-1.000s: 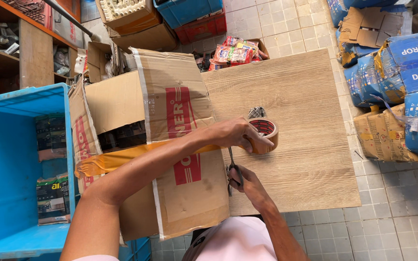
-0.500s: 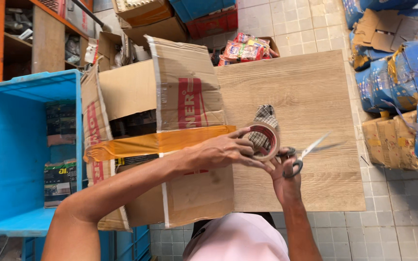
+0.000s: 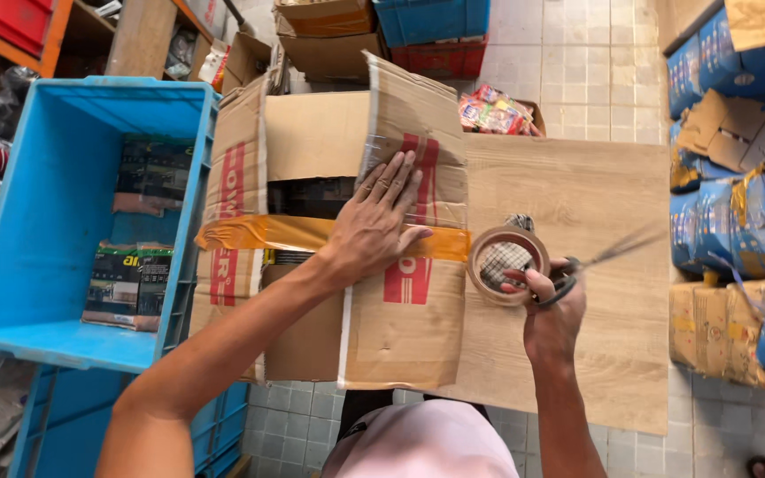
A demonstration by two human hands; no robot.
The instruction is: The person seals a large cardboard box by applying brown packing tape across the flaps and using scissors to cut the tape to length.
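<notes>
Desk (image 3: pixel 577 195): pale wood-grain top; bare boards right of the carton and toward its far edge give room to move, while the right edge runs close to stacked blue parcels (image 3: pixel 737 221).

Blue crate (image 3: pixel 64 115): just left of the carton, part filled with packets.

Cardboard carton (image 3: pixel 400 327): lies across the desk's left edge, overhanging it; flaps folded shut so the seam faces me.

Tape strip (image 3: pixel 294 235): brown, runs across the seam.

My left hand (image 3: pixel 382 221): grip released, palm flat, pressing the strip's end down.

My right hand (image 3: pixel 552 310): grip clenched on scissors (image 3: pixel 595 261), blades blurred, pointing right.

Tape roll (image 3: pixel 506 264): beside the carton's right edge, touching my right fingertips.
</notes>
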